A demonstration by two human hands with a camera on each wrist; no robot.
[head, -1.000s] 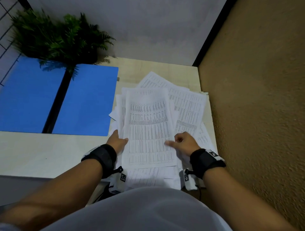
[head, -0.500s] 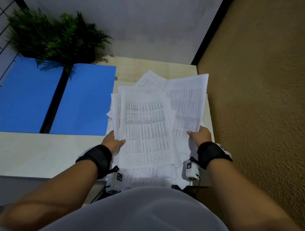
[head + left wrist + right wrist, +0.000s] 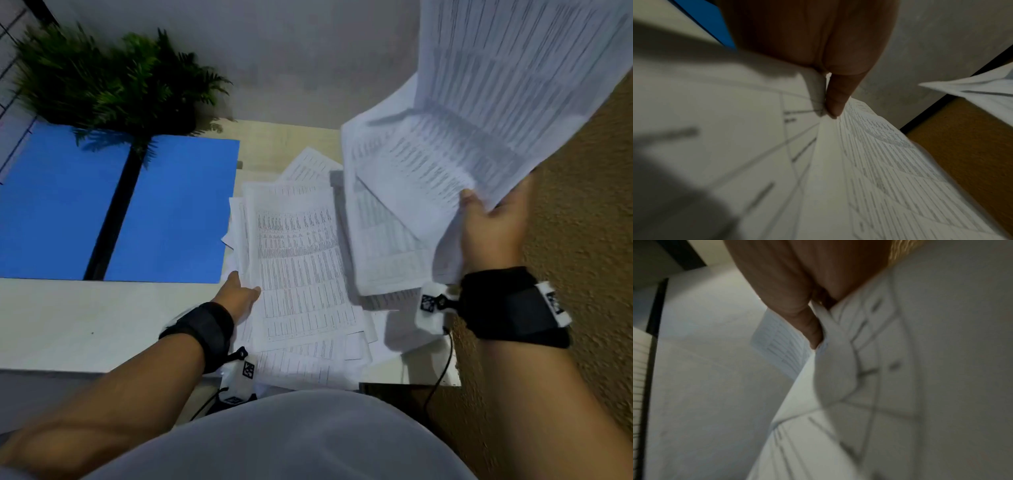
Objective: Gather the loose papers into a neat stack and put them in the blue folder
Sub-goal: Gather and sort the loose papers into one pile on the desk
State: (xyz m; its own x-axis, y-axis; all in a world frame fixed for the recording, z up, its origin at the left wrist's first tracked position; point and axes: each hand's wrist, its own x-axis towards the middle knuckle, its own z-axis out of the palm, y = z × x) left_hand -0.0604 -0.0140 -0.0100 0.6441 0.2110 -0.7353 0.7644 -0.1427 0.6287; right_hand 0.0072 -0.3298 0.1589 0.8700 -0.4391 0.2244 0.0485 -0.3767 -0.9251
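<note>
— Where is there room to pass?
— Near left: bare worktop [image 3: 85,322] in front of the blue folder [image 3: 171,212].
— And what blocks?
— A plant [image 3: 113,82] overhangs the folder's far edge; a brown wall [image 3: 582,274] closes the right, where lifted papers [image 3: 479,113] fan high; loose papers [image 3: 301,274] cover the middle.

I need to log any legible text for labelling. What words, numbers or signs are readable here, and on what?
None can be quoted.
Sheets on the desk: printed tables in rows and columns, too small to read.
Sheets lifted by the right hand: table print, blurred.
Tags on the wrist cameras: black-and-white square code patterns, no letters.
Blue folder: no visible text.
</note>
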